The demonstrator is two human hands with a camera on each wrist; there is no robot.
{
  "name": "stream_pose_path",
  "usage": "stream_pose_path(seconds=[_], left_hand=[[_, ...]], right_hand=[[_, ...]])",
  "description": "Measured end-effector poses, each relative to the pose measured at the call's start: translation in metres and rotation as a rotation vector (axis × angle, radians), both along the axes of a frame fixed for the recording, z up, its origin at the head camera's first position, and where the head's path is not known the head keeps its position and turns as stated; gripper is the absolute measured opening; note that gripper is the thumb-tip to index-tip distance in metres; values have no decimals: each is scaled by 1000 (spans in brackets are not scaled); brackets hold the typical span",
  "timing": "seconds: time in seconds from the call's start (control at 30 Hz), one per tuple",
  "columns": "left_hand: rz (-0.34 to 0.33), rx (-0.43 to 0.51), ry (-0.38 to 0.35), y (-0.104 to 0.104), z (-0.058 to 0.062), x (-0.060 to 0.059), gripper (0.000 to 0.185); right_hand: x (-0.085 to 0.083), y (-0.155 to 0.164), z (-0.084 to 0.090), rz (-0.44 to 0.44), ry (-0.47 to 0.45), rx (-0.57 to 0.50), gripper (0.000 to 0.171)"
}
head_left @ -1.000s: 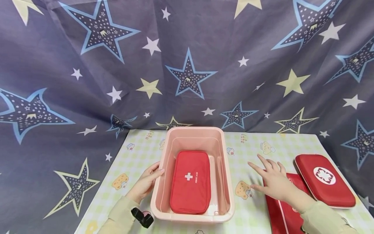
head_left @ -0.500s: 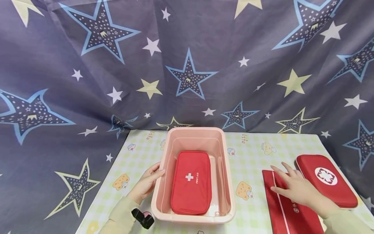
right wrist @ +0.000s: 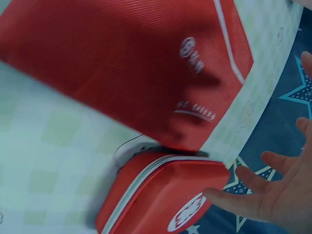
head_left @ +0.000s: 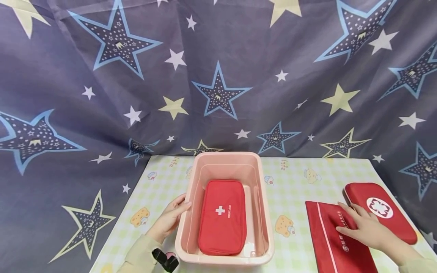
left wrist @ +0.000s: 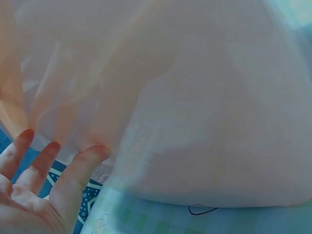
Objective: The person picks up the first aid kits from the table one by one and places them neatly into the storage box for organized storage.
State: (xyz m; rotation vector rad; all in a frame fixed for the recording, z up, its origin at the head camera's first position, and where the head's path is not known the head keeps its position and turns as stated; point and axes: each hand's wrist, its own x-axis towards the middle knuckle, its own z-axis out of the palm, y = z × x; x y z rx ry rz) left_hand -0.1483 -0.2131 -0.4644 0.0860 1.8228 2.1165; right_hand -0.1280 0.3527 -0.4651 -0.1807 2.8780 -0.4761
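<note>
A pink plastic basin (head_left: 261, 212) stands on the table, and a red first aid pouch (head_left: 223, 235) with a white cross lies inside it. My left hand (head_left: 167, 220) holds the basin's left rim, thumb at the edge and fingers against the outer wall; the left wrist view shows the fingers (left wrist: 36, 170) against that wall. My right hand (head_left: 367, 229), fingers spread, hovers over a flat red bag (head_left: 327, 242) with white lettering, close to a red hard zip case (head_left: 379, 189) with a white round emblem. In the right wrist view nothing is between its fingers (right wrist: 253, 180).
A green-and-white checked cloth (head_left: 286, 189) with cartoon prints covers the table. Behind it hangs a dark curtain (head_left: 218, 132) with stars, also down both sides. The flat bag and hard case lie right of the basin, side by side.
My right hand has moved right, from beside the basin, across the flat red bag toward the hard case. The left hand stays at the basin's rim. The head view has tilted up slightly.
</note>
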Motion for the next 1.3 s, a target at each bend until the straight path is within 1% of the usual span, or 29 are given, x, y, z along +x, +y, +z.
stream_pose_path(seconds=[0.1,0.23,0.33,0.47,0.6,0.73,1.0,1.13,1.3], left_hand=[[10,-10,-2,0,1,1,62],[11,-6,-8,1,2,1,62],[1,-5,2,1,2,1,62],[1,-21,14,1,1,1,63],[22,-37,-2,3,1,1,61],[25,-35,-7,4,1,0,60],[36,-21,-1,4,2,2,59],[23,-23,-3,4,2,2,60],[17,-24,-10,4,2,2,61]], right_hand=[[2,6,-4,5,-7,14,88],[6,13,-15,6,-59,25,89],[11,16,-25,1,-93,32,90],[16,16,-36,1,-118,30,91],[20,15,-43,3,-127,36,92],[24,15,-49,-1,-140,41,93],[29,14,-57,-26,-201,26,92],[30,12,-60,-34,-199,39,90],[32,8,-65,-31,-171,54,86]])
